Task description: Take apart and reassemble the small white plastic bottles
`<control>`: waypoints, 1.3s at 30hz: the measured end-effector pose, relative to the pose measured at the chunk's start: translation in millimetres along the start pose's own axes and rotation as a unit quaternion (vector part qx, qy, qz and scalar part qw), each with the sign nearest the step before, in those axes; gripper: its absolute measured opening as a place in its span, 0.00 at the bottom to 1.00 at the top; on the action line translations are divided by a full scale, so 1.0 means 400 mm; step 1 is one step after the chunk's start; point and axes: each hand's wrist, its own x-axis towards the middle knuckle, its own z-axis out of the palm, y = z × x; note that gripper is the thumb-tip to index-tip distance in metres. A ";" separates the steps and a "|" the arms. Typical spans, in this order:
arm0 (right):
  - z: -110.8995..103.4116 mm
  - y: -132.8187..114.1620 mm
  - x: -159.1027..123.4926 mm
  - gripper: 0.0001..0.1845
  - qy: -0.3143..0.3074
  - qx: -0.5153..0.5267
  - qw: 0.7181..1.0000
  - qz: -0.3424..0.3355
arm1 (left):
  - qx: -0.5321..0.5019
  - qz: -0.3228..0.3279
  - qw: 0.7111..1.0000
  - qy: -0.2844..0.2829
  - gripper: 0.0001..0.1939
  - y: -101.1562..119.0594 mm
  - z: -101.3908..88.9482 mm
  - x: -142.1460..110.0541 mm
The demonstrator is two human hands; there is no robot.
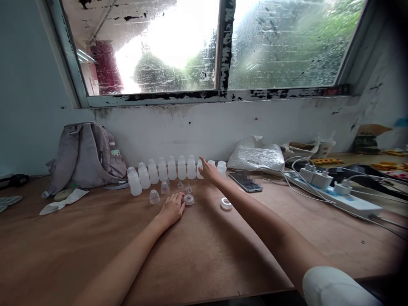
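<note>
Plastic bottles (191, 168) stand mostly capped; rings (226, 207) and caps (154, 196) lie loose. Left hand (173, 208) rests unclenched; the right hand's (208, 171) grip is unclear.

the bottles (153, 174) look smooth, cloudy plastic, the bag (256, 157) crinkled, glossy plastic, the backpack (86, 157) matt cloth, the desk (204, 263) wood-like.

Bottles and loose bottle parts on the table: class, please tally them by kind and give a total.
Bottles, including those partly behind the right hand: 10
Loose clear domed caps: 2
Loose clear teats: 2
Loose white rings: 2
Total: 16
</note>
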 end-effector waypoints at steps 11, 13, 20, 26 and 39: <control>0.019 0.027 -0.042 0.11 0.116 0.021 0.992 -0.036 | -0.020 -0.005 1.000 0.023 0.09 0.001 -0.004 -0.002; 0.006 0.031 -0.066 0.08 0.157 0.053 0.983 -0.085 | -0.032 -0.008 0.999 0.039 0.09 0.003 -0.005 -0.004; -0.026 0.021 -0.194 0.14 0.124 0.269 0.946 -0.129 | -0.187 -0.080 0.973 0.106 0.08 0.010 0.015 0.016; 0.032 0.001 -0.287 0.27 -0.056 0.382 0.920 -0.071 | -0.387 -0.136 0.907 0.098 0.19 -0.001 0.042 0.042; 0.025 -0.031 -0.329 0.25 0.044 0.279 0.949 -0.136 | -0.708 -0.270 0.642 0.113 0.12 -0.034 -0.010 0.040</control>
